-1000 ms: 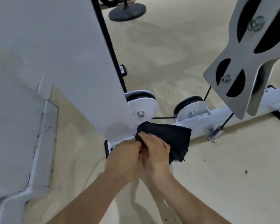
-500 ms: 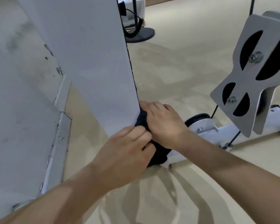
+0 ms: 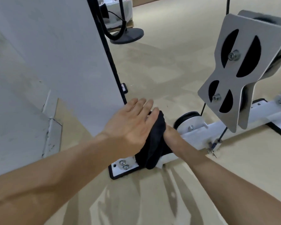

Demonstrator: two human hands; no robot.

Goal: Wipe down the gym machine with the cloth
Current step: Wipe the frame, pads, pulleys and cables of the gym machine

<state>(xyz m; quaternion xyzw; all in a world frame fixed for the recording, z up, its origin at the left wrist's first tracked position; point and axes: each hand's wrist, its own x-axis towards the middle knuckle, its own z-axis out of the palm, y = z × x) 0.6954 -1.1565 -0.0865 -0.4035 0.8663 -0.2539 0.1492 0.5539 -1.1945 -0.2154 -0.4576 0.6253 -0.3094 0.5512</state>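
- Mid-wipe, centre frame: left hand [image 3: 133, 122] flat, fingers straight, against the black cloth [image 3: 154, 143] on the machine's white base rail [image 3: 195, 137].
- Right hand [image 3: 169, 132] is buried in the cloth; its grip cannot be told.
- Next, likely: a wipe along the rail.

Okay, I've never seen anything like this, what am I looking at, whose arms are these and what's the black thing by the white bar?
This is one picture from a camera worn on a person's head, looking down at their own arms. The left hand is flat with straight fingers, lying against a black cloth. The right hand is mostly buried in that cloth and seems to grip it. The cloth hangs over the white base bar of a gym machine on the floor. The grey plate with dark cutouts holds cable pulleys.
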